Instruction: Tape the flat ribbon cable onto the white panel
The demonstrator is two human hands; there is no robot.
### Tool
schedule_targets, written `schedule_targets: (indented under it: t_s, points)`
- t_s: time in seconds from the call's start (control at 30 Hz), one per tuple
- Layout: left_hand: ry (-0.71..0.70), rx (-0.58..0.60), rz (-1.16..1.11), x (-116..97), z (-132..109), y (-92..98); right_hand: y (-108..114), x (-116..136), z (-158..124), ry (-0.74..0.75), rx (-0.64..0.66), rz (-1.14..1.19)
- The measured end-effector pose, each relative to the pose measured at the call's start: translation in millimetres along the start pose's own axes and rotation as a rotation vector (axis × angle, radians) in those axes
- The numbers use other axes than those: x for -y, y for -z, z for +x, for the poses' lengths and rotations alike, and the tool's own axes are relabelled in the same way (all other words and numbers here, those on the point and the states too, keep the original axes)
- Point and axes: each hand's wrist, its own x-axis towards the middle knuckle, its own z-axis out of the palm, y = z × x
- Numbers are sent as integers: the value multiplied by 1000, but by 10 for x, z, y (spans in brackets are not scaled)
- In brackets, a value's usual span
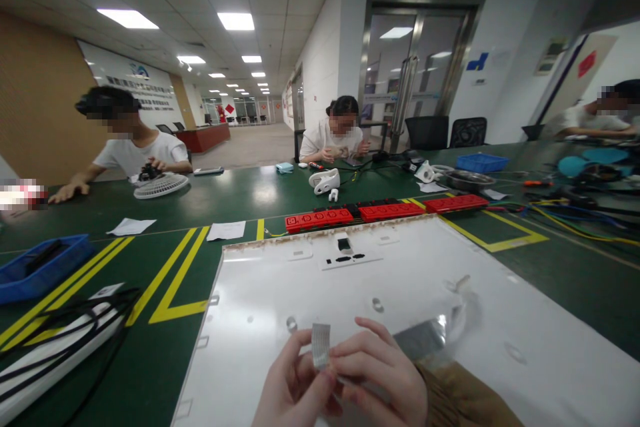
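Note:
My left hand [290, 387] and my right hand [380, 377] meet at the bottom centre, low over a large white metal panel [400, 280] lying flat on the green table [165, 347]. Both hands pinch a small grey ribbed strip [321, 345], like the end of a flat ribbon cable, held upright between the fingertips. A dark reflective patch [423, 337] shows on the panel just right of my right hand. The panel has small slots and holes near its far edge [345, 257].
Red power strips [385, 211] lie in a row beyond the panel. A blue tray [40, 267] and a white strip with black cables [55, 340] sit at left. Three people work at the far side; fan parts [160, 185], a white housing [325, 180] and wires [575, 207] lie there.

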Motion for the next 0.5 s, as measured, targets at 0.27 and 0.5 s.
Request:
schedule_targets:
  t_s: [0.27,0.5]
  points:
    - [-13,97,84,46,14,48,17,13,2,15,11,16]
    - [-9,108,130,8,-19,9,-76,-34,-45,-3,-51,25]
